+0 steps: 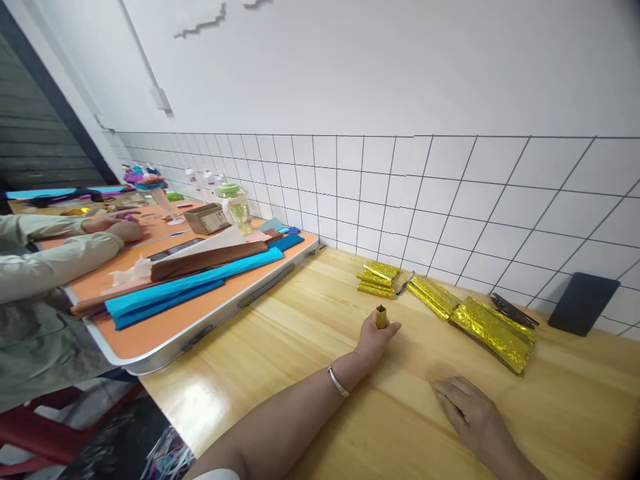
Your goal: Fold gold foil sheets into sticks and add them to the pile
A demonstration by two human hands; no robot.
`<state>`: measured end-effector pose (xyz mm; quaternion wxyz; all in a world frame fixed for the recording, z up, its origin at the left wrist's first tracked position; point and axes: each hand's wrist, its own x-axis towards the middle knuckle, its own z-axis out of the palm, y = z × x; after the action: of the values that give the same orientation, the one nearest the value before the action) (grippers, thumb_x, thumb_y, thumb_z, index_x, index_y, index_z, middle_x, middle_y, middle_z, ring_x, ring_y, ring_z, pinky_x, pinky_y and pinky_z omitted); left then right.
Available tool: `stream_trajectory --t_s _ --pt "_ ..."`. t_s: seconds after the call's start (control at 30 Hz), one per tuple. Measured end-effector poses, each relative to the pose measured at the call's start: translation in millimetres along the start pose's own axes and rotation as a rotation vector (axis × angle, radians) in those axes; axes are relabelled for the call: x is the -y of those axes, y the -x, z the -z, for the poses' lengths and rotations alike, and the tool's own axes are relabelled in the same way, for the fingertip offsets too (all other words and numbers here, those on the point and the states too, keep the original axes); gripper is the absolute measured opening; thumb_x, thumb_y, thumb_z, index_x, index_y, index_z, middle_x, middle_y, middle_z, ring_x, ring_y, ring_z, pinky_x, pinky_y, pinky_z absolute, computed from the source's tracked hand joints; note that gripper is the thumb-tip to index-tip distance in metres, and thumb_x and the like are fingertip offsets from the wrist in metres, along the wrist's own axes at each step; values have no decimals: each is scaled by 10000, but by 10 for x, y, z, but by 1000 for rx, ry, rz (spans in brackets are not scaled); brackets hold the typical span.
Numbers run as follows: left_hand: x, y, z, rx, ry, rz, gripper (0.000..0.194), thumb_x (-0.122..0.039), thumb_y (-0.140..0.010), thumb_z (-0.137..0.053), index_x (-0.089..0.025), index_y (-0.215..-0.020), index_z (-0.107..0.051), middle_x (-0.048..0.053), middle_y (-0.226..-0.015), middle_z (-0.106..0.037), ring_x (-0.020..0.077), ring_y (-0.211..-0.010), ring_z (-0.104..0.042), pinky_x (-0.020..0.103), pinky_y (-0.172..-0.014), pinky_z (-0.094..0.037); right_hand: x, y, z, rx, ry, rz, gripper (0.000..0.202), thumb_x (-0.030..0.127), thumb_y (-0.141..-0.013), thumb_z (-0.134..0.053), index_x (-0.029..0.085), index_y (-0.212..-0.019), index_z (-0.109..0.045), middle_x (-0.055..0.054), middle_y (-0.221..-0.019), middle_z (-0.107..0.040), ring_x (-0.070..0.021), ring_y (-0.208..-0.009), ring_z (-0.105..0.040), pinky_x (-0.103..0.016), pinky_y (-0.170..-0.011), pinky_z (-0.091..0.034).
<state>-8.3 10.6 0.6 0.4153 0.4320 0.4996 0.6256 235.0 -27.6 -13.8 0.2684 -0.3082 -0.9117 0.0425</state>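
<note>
My left hand (374, 341) is closed around a small square tube of gold foil (381, 316), its open end facing up. Nearer to me on the right, my right hand (471, 415) is low over the wooden table, fingers stretched out to the left and slightly blurred. Nothing shows in it. Beyond my left hand lie several folded gold foil strips (376, 285). A longer gold foil strip (433, 297) runs toward a stack of gold foil sheets (493, 332) on the right.
A black phone (584, 303) leans on the tiled wall, beside a black hair clip (514, 311). On the left, an orange folding table (150, 347) bears blue crepe paper (195, 283), brown crepe paper (210, 260), a cardboard box (206, 219) and a pitcher (237, 210). Another person's hands (117, 228) rest there.
</note>
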Motion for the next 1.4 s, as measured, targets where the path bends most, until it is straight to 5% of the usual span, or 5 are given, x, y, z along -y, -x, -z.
stream_trajectory --t_s 0.53,0.7,0.97,1.23,1.4 --pt "57 -43 -20 209 -229 42 275 -295 -633 -698 -183 -676 -451 -69 -572 -423 75 -509 -357 196 -484 -285 0 -6 -9 13 13 -16 230 195 -892 -416 223 -999 -617 -53 -825 -651 -191 -764 -621 -332 -687 -536" --pt "-22 -452 182 269 -430 54 253 -306 -619 -707 -177 -708 -509 -70 -523 -443 81 -451 -361 206 -462 -279 11 -25 3 -1 -22 -6 232 189 -890 -416 227 -996 -618 -49 -785 -640 -185 -715 -616 -316 -643 -533" --pt "-196 -1186 622 177 -829 -179 189 -229 -646 -689 -190 -673 -507 -19 -638 -512 147 -619 -471 235 -586 -300 -68 4 -48 -14 -52 9 239 184 -882 -433 261 -1011 -619 -51 -799 -654 -184 -724 -623 -294 -630 -537" --pt "-69 -1680 658 267 -959 -316 245 -322 -608 -747 -200 -747 -586 28 -797 -597 215 -789 -546 285 -726 -381 -29 -2 -32 108 -64 -84 226 176 -898 -416 240 -995 -610 -48 -820 -631 -175 -763 -594 -299 -667 -506" --pt "-67 -1864 686 213 -893 -412 583 -311 -561 -795 -273 -1099 -573 51 -1202 -535 298 -1164 -403 427 -979 -292 -30 -16 -12 131 -88 -103 220 177 -896 -425 229 -1006 -608 -51 -842 -637 -168 -784 -592 -291 -691 -500"
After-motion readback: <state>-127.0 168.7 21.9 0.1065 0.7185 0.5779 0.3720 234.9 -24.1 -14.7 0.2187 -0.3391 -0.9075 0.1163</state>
